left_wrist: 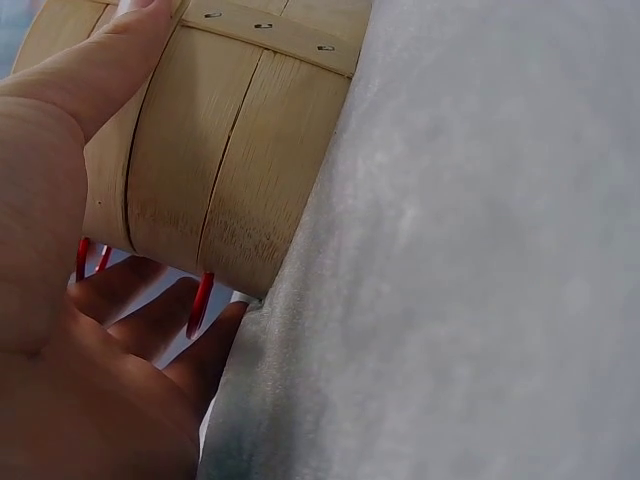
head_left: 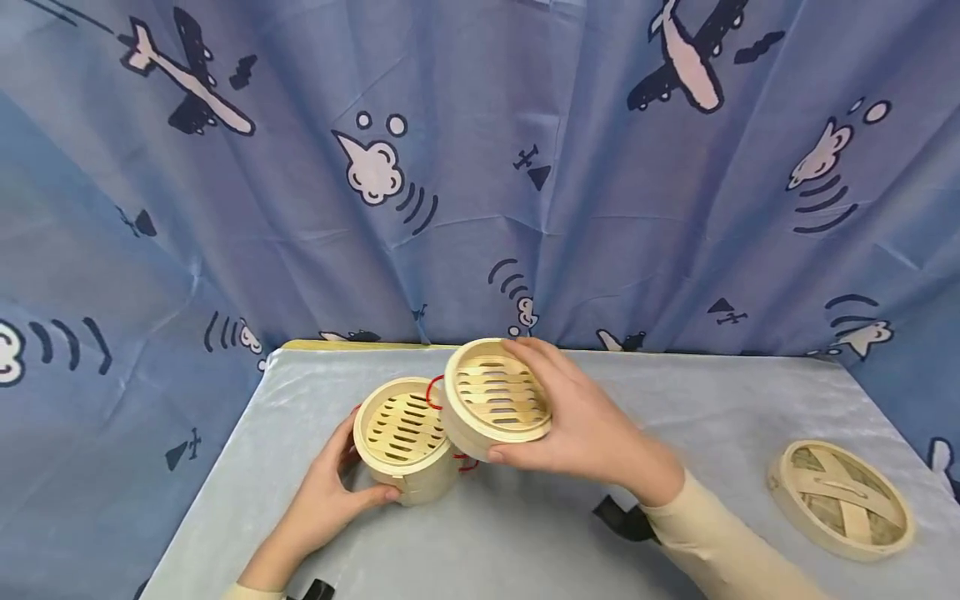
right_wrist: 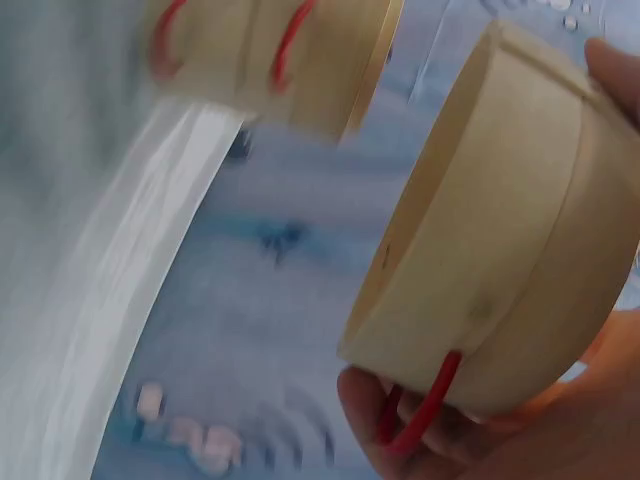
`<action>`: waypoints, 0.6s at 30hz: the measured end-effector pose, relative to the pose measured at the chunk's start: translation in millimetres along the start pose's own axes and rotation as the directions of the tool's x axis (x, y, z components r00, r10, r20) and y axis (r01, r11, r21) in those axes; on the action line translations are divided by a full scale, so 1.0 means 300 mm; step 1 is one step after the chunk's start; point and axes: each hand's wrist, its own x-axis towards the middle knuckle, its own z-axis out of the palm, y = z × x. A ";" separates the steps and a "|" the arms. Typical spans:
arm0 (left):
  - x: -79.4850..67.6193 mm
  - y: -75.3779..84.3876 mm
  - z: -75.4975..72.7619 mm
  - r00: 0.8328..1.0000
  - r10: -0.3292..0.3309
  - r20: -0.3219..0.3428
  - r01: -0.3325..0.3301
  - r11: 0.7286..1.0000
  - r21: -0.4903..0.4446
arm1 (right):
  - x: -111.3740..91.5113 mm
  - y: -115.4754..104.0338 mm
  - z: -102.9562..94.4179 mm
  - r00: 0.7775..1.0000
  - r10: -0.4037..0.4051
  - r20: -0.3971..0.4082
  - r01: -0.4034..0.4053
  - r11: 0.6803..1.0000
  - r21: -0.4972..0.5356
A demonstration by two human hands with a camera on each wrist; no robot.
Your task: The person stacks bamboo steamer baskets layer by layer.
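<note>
The table [head_left: 525, 542], under its pale cloth, carries a short stack of bamboo steamer tiers [head_left: 408, 442] left of its middle; the left hand [head_left: 333, 487] has its grip wrapped round that stack, thumb on the near wall and fingers on the far left side. The steamer lid [head_left: 840, 500] lies well apart, out to the right. What matters most is how the loose tier [head_left: 495, 396] sits against the stack: it is up in the air, just to the stack's right, its left edge overlapping the stack's right rim in the head view, though the right wrist view shows a gap between them. The right hand [head_left: 570, 417] clasps it from the right, thumb low, fingers over the far rim. Its axis leans out of line with the stack's, so lining up seems to need a leftward shift and levelling. A red cord loop [right_wrist: 432, 408] hangs off its wall.
</note>
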 end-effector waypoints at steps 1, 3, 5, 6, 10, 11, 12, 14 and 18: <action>-0.006 -0.001 0.000 1.000 -0.007 -0.001 0.007 1.000 -0.002 | 0.029 -0.023 0.027 1.000 -0.005 0.014 0.005 1.000 -0.005; -0.017 -0.005 0.003 1.000 -0.016 -0.006 0.016 1.000 -0.004 | 0.079 -0.063 0.076 0.999 -0.014 0.039 0.014 1.000 -0.010; -0.019 -0.009 0.010 1.000 -0.026 -0.008 0.026 0.999 -0.019 | 0.120 -0.094 0.116 0.998 -0.021 0.058 0.022 0.999 -0.028; -0.017 -0.009 0.015 1.000 -0.030 -0.009 0.030 0.999 -0.027 | 0.136 -0.106 0.131 0.998 -0.022 0.065 0.025 0.999 -0.037; 0.005 -0.002 0.023 0.999 -0.038 0.000 0.038 0.997 -0.063 | 0.187 -0.136 0.178 0.997 -0.031 0.073 0.036 0.996 -0.077; 0.010 0.001 0.020 0.999 -0.040 -0.001 0.040 0.997 -0.070 | 0.196 -0.142 0.189 0.997 -0.031 0.074 0.037 0.996 -0.083; 0.012 0.003 0.015 0.999 -0.038 -0.001 0.037 0.997 -0.072 | 0.204 -0.149 0.202 0.997 -0.033 0.075 0.040 0.995 -0.091; 0.015 0.003 0.000 1.000 -0.031 -0.003 0.031 0.997 -0.074 | 0.216 -0.164 0.229 0.996 -0.034 0.077 0.042 0.993 -0.106; 0.016 0.004 -0.015 1.000 -0.022 -0.003 0.021 0.997 -0.072 | 0.221 -0.186 0.262 0.997 -0.040 0.067 0.049 0.990 -0.135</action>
